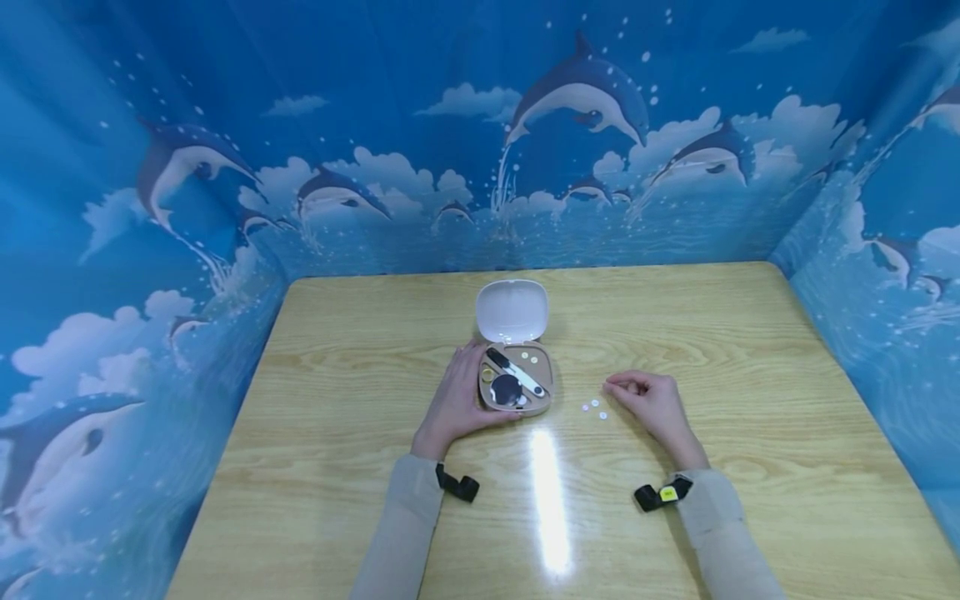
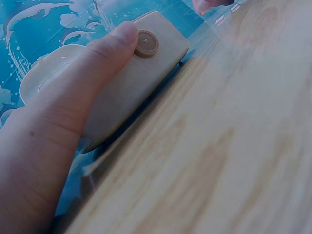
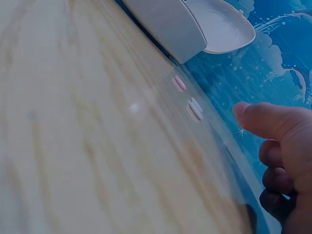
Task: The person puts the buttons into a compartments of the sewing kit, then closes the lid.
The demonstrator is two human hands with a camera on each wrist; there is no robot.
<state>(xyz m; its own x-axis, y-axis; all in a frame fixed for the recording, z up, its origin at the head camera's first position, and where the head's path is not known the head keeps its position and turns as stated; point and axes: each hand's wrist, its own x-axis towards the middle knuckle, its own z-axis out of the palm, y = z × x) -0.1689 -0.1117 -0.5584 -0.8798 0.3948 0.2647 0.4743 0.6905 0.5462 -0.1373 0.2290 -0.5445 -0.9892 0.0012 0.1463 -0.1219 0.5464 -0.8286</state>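
My left hand (image 1: pixel 459 398) grips the left side of a small sewing box (image 1: pixel 552 385), its thumb along the front beside a round button-shaped knob (image 2: pixel 146 44). The white lid (image 1: pixel 513 310) stands raised at the back. Inside lie a black-and-white long tool (image 1: pixel 517 372), a dark round piece (image 1: pixel 506 389), a gold ring-like piece (image 1: pixel 487 375) and two small buttons (image 1: pixel 529 357). To the right of the box, my right hand (image 1: pixel 651 404) has thumb and index finger pinched together, with a tiny pale button at their tips, mostly hidden. Its other fingers are curled.
Three small loose buttons (image 1: pixel 595 403), one pinkish and two whitish, lie on the wooden table (image 1: pixel 360 367) between the box and the right hand. A blue dolphin-print curtain (image 1: pixel 420 217) stands behind the table and along both sides.
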